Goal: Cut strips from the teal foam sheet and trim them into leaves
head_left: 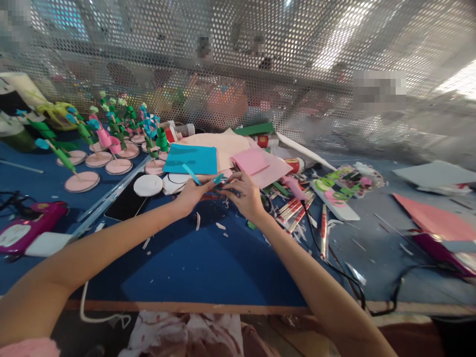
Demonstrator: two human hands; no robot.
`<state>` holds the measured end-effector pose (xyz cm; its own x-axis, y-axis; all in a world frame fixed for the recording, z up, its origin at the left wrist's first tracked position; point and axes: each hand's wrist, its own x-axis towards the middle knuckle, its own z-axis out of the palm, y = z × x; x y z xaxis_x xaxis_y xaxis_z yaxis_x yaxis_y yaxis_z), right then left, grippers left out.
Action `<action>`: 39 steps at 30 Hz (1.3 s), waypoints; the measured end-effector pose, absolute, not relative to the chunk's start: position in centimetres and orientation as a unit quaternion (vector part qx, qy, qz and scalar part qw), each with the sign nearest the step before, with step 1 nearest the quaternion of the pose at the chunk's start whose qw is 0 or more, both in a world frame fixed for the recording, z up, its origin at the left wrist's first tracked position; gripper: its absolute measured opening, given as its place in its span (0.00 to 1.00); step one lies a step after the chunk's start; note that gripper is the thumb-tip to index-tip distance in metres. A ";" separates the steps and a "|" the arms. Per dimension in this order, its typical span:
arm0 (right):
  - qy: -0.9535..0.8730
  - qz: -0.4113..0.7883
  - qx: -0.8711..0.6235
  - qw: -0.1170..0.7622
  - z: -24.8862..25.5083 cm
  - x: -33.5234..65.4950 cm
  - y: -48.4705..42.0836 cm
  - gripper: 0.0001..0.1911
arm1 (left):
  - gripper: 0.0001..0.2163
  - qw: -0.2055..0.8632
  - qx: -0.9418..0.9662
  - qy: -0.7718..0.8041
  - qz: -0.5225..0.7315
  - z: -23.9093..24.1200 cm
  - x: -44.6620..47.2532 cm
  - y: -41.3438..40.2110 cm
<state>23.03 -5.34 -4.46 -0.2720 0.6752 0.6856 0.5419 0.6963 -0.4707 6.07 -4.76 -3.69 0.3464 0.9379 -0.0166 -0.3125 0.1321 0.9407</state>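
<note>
Over the blue table, my left hand (pixel 192 195) pinches a narrow blue paper strip (pixel 191 174), one end sticking up past the fingers. My right hand (pixel 243 193) meets it fingertip to fingertip, its fingers bent and pressed together; what lies between them is too small to make out. Just beyond the hands lie a blue paper sheet (pixel 193 159) and a pink square of paper (pixel 250 162), both on larger pale peach sheets (pixel 223 146). White round pads (pixel 148 185) are at the left of my left hand.
Several paper flowers on round pink bases (pixel 82 182) stand at back left. A black phone (pixel 124 206) lies before them. Right of my hands are a pink glue gun (pixel 293 187) with a black cable, red-white sticks (pixel 297 213) and paper scraps. A perforated metal screen (pixel 238 89) rises behind.
</note>
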 end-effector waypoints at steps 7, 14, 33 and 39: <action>-0.759 0.080 -0.393 0.513 -4.2 22.5 -5.7 0.08 | 0.17 0.638 0.477 0.373 0.476 -4.0 6.0 -4.4; -0.780 0.033 -0.364 0.508 -4.3 23.2 -5.7 0.07 | 0.18 0.700 0.438 0.360 0.435 -3.1 5.2 -3.6; -0.808 -0.004 -0.256 0.531 -5.0 23.8 -5.6 0.10 | 0.14 0.667 0.472 0.391 0.425 -2.0 4.8 -3.0; -0.729 0.044 -0.325 0.600 -4.6 22.8 -5.9 0.13 | 0.16 0.636 0.483 0.390 0.459 -2.1 4.9 -3.0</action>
